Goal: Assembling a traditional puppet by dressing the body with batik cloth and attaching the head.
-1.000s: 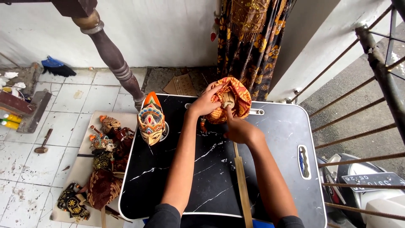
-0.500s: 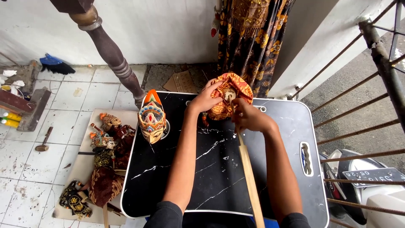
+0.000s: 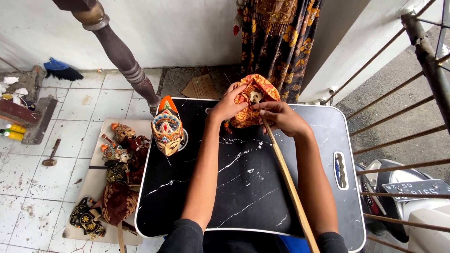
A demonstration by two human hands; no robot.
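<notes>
A long, smooth wooden rod [image 3: 288, 185] runs from the near edge of the counter [image 3: 243, 197] up to the hands; the counter is a glossy black slab veined with thin white lines like marble, with rounded pale-rimmed corners. The right hand [image 3: 281, 117] has its grip closed around the upper part of the rod, thumb and fingers pinched together just below a small pale knob at its tip. The left hand [image 3: 228, 107] is cupped with its grip clamped on the side of a gathered orange batik cloth [image 3: 253, 100], soft and crumpled into a rounded bundle at the far edge of the counter, around the rod's top. To the left stands a carved, painted puppet head [image 3: 167, 129] with a pointed orange crown and scale-like ornament. Beside the counter, finished wooden puppets [image 3: 117, 173] in dark patterned fabric lie on a flat board. Beyond rises a turned dark wooden post [image 3: 124, 61].
</notes>
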